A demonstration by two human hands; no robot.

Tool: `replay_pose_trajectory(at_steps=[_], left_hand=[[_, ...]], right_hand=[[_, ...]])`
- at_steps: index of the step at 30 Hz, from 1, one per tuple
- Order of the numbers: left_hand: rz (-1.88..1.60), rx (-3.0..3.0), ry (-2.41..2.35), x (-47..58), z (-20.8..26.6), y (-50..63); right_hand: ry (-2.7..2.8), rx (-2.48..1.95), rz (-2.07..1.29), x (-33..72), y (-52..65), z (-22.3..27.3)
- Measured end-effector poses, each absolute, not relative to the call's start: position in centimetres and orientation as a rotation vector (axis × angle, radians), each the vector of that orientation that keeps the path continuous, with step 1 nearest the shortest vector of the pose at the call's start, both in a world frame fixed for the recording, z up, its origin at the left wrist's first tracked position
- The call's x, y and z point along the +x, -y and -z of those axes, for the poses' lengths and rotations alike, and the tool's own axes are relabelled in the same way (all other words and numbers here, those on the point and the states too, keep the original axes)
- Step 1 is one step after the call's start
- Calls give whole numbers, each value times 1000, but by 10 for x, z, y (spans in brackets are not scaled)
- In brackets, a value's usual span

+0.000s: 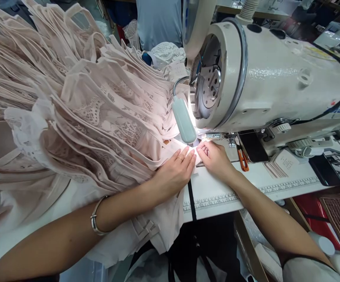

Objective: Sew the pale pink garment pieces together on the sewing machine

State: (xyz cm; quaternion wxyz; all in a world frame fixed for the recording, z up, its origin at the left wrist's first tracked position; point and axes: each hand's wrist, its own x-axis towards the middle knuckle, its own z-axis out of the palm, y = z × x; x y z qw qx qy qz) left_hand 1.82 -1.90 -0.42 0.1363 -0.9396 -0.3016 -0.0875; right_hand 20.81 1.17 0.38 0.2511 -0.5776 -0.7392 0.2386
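Note:
My left hand (179, 167) lies flat on a pale pink garment (174, 148), fingers stretched toward the needle area of a sewing machine (264, 74). Just to its right, my right hand (214, 158) pinches the edge of the same cloth between thumb and fingers. A small green lamp (184, 120) on a bent neck lights this spot and partly hides the needle. Left of my hands rises a big heap of pink lace-trimmed garments (108, 105) with straps, spilling over the table edge.
Right of my hands lie orange-handled snips (242, 158), a black phone (252, 145), a stack of paper tags (281, 162) and another dark device (325, 169). A ruler strip (217, 200) runs along the table's front edge. White lace (167, 53) sits behind the heap.

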Motion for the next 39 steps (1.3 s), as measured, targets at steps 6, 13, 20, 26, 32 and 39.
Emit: replay_pose_trajectory(at_steps=[6,13,20,26,32,39], left_hand=[[435,-2813,848,16,9,10],[473,-2818,1195,18,5,12],[466,-2810,981,28,0,17],[511,-2787,926,27,10,15],[565,-2832,981,28,16,10],[574,-2849,997,28,17,7]], right_hand=[[2140,-1365,-443,219,-6,-2],[2524,-1292,-78,214,2,-7],[2657,-1249,-64,219,-5,-6],[2575,-1344,-384,240,-18,1],[2494,-1377,-545,247,-21,9],[2506,-1351,-504,248,-19,13]])
